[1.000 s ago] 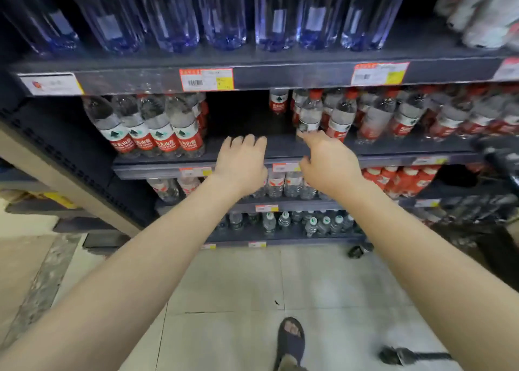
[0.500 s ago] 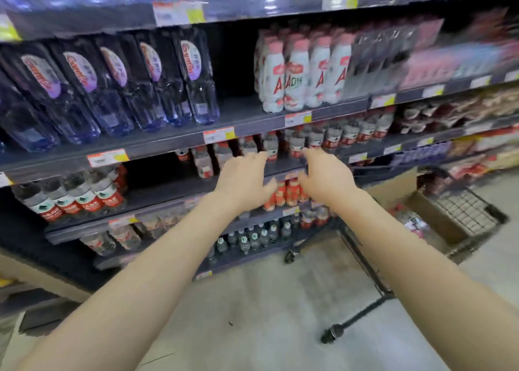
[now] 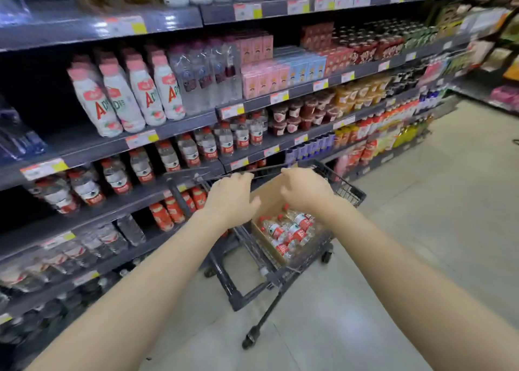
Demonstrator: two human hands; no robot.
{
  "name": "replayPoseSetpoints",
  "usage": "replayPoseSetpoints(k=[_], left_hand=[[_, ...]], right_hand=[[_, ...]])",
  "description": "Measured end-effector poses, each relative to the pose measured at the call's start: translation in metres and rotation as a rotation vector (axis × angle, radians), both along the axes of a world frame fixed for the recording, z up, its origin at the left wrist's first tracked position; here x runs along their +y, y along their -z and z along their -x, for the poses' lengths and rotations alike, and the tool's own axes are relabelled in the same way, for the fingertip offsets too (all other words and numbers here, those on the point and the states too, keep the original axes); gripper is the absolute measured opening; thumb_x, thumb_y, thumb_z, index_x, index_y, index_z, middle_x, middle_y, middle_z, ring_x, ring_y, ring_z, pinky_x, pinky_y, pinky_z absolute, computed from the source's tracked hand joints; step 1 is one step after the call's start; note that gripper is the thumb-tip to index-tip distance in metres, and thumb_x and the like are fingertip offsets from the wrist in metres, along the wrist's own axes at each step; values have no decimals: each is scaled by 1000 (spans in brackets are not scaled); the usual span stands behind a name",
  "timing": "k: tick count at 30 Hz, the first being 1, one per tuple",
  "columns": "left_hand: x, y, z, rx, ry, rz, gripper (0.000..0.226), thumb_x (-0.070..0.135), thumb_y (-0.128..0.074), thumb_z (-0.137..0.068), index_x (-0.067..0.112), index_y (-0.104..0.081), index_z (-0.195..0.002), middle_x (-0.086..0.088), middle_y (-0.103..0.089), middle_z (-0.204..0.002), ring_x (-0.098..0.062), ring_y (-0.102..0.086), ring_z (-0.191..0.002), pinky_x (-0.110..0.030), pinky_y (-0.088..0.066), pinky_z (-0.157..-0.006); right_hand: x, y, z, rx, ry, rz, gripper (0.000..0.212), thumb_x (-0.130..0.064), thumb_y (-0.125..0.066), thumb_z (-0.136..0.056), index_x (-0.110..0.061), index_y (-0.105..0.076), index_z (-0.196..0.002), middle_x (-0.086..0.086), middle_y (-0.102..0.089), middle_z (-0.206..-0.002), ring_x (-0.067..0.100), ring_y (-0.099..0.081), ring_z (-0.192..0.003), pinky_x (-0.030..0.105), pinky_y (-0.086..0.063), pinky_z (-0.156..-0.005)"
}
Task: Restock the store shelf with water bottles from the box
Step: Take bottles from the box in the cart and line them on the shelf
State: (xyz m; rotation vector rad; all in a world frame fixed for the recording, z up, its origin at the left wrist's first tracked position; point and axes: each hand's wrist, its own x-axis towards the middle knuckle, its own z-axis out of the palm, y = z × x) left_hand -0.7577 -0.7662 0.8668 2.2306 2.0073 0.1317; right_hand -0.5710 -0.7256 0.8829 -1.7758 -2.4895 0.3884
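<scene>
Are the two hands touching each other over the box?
Apart. The head view shows the cardboard of the box plainly between the left hand and the right hand; neither holds anything.

I see clear, glossy plastic on the water bottles (image 3: 289,231) at centre frame. Box (image 3: 269,199) around them looks like matt brown cardboard. Cart (image 3: 222,278) is dark wire, prob. coated metal. Shelf (image 3: 92,153) at left is dull grey, metal-looking. Floor (image 3: 435,216) at lower right is smooth pale tile w/ a slight sheen.
</scene>
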Motion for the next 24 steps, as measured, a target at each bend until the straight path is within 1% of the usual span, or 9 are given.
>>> replayPoseSetpoints(k=[3, 5, 8, 10, 12, 16, 20, 22, 24], left_hand=[[31, 17, -29, 25, 15, 43, 63, 50, -50, -102, 16, -40, -154, -11, -56, -143, -31, -64, -114, -44, -55, -92], [58, 32, -44, 25, 16, 72, 61, 48, -49, -103, 16, -40, -153, -11, -57, -139, -31, -65, -109, -42, -55, -88], [104, 60, -62, 1, 10, 108, 59, 47, -49, -103, 17, -40, -153, -11, -56, -141, -32, -63, -112, -43, -55, -90], [139, 81, -72, -14, -8, 126, 59, 47, -50, -103, 16, -41, -152, -10, -56, -140, -33, -62, -116, -45, -55, -93], [176, 102, -78, -37, -44, 169, 57, 47, -50, -102, 15, -43, -149, -12, -57, -139, -35, -61, -118, -45, -53, -94], [233, 144, -82, -63, -138, 305, 58, 47, -52, -101, 14, -42, -147, -14, -56, -137, -38, -60, -120, -47, -52, -94], [257, 182, -83, -103, -242, 423, 61, 46, -53, -101, 12, -41, -150, -14, -57, -138, -36, -60, -122, -43, -52, -94], [266, 203, -85, -130, -293, 454, 56, 44, -52, -101, 11, -44, -146, -14, -57, -138, -35, -60, -122, -42, -52, -92], [274, 223, -91, -157, -356, 474, 48, 44, -50, -102, 11, -48, -138, -15, -58, -134, -37, -61, -120, -44, -53, -92]], right_hand=[[26, 16, -35, 25, 14, 42, 56, -22, -48, -100, -18, -41, -155, 6, -69, -124, 22, -62, -79, 33, -53, -64], [49, 32, -54, 27, 34, 59, 56, -24, -49, -97, -18, -44, -153, 5, -71, -115, 22, -61, -76, 33, -52, -64], [92, 64, -71, 18, 40, 106, 54, -26, -48, -92, -21, -52, -146, 3, -72, -109, 22, -61, -78, 31, -50, -63], [128, 88, -78, -4, 28, 137, 42, -29, -48, -89, -21, -62, -127, 3, -72, -105, 24, -66, -86, 33, -55, -68], [163, 108, -81, -35, 4, 168, 32, -31, -49, -87, -20, -63, -114, 3, -70, -103, 28, -68, -95, 38, -58, -74], [227, 136, -82, -90, -61, 218, 27, -28, -52, -95, -13, -59, -115, 8, -66, -106, 32, -64, -97, 37, -52, -72], [273, 165, -89, -76, -78, 293, 29, -32, -54, -93, -15, -60, -117, 6, -67, -104, 30, -65, -94, 40, -57, -77], [294, 180, -94, -66, -90, 330, 33, -33, -54, -91, -18, -63, -119, 6, -71, -107, 29, -67, -95, 41, -59, -79], [318, 196, -100, -56, -94, 340, 33, -32, -57, -93, -18, -66, -121, 7, -72, -109, 30, -68, -98, 39, -58, -81]])
